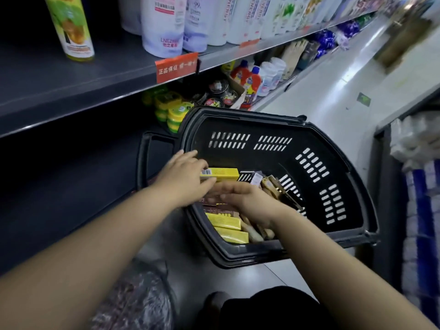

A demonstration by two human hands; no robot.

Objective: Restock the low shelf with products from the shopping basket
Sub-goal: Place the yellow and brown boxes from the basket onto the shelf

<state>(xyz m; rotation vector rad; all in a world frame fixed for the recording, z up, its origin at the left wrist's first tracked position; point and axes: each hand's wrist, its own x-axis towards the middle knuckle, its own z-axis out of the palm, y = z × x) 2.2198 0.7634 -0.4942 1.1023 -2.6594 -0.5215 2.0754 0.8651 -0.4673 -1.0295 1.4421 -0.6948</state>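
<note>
Boxes [228, 222] half-hidden under right hand [248, 202]; left hand [184, 173] grips yellow box [223, 174].

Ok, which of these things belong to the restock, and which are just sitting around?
Job: shopping basket; yellow box held by the left hand; right hand reaching into it; more yellow boxes inside; low shelf.
Just there: spray can, white pouches, red shelf tag, green tubs, red bottles.

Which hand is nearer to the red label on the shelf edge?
Left. The left hand, gripping a yellow box, lies almost straight below the red label; the right hand lies lower and further right.
</note>
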